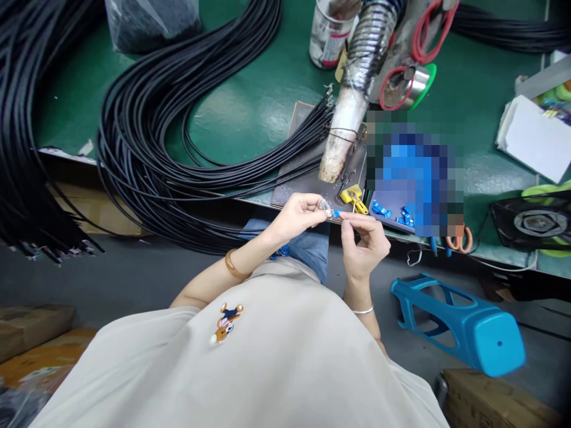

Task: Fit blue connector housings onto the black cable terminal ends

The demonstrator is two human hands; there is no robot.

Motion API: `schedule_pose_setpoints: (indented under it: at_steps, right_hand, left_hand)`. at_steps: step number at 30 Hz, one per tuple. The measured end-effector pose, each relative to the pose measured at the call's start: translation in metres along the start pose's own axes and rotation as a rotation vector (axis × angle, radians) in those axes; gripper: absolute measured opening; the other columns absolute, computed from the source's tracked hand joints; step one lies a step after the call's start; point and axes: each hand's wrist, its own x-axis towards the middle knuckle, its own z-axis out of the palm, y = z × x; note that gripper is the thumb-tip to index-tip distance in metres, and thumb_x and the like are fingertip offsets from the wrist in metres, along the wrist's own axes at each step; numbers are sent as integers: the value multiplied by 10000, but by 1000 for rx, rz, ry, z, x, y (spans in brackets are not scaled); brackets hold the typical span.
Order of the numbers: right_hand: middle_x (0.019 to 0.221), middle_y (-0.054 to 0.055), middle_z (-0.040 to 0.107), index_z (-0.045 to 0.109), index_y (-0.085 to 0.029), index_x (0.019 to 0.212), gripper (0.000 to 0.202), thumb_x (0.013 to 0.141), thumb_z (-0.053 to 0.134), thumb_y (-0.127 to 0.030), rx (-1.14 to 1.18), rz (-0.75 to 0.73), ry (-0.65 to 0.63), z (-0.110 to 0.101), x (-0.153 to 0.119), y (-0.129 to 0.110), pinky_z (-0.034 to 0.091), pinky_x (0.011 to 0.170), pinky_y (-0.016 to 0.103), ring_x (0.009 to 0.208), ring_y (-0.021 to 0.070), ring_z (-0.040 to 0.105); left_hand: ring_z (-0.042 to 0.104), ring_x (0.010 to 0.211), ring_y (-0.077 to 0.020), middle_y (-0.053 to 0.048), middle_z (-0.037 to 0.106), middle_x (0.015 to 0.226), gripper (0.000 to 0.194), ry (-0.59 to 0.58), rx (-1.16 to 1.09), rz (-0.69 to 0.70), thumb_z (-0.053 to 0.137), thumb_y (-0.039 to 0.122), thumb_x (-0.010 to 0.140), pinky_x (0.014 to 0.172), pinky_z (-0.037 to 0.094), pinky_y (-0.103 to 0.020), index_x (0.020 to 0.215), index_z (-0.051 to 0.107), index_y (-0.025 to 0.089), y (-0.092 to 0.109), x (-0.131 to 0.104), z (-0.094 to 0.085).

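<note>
My left hand (300,216) is closed in a pinch at the table's front edge, on a small clear-whitish piece (325,207) too small to name. Facing it, my right hand (366,242) has thumb and index finger pinched together beside a small blue part (336,213). That part bridges the two sets of fingertips, and the fingers hide some of it. Just beyond the right fingers lies a yellow clip-like tool (354,198). Similar blue parts (405,216) rest in a tray to the right, partly covered by a blurred patch.
Thick bundles of black cable (134,119) cover the table's left side, ends on a dark board (285,193). A foil-wrapped duct (352,95) hangs above the board. Orange-handled pliers (459,239), a black fan (535,223) and a blue stool (464,324) are to the right.
</note>
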Motion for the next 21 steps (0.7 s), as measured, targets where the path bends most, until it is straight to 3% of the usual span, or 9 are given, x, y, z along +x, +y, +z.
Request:
schedule_pose_setpoints:
  at_steps: [4, 6, 14, 21]
  right_hand:
    - [938, 25, 753, 595, -208, 937, 38, 915, 625, -215, 17, 110, 70, 1, 1, 7, 616, 743, 280, 857, 151, 755]
    - [958, 37, 752, 597, -204, 918, 47, 906, 637, -227, -3, 112, 44, 1, 3, 11, 614, 748, 288, 878, 161, 753]
    - [962, 26, 764, 616, -230, 844, 88, 860, 654, -152, -266, -204, -85, -1, 12, 14, 598, 808, 345, 898, 174, 736]
    - [984, 25, 764, 602, -233, 872, 130, 848, 651, -115, -323, -303, -87, 1, 14, 17, 598, 798, 321, 899, 168, 740]
  left_hand:
    - [317, 475, -34, 51, 440, 495, 227, 25, -3, 26, 683, 300, 705, 480, 192, -214, 604, 573, 130, -1, 2, 1]
    - [283, 475, -31, 55, 421, 496, 226, 20, -1, 31, 677, 308, 715, 478, 171, -222, 614, 595, 124, -1, 3, 0]
    - [323, 463, -30, 51, 441, 478, 310, 48, -2, 53, 712, 329, 712, 469, 236, -206, 545, 538, 134, -1, 10, 0]
    - [403, 507, -40, 42, 508, 541, 192, 68, -51, 74, 713, 265, 690, 524, 343, -190, 619, 621, 113, -5, 14, 1]
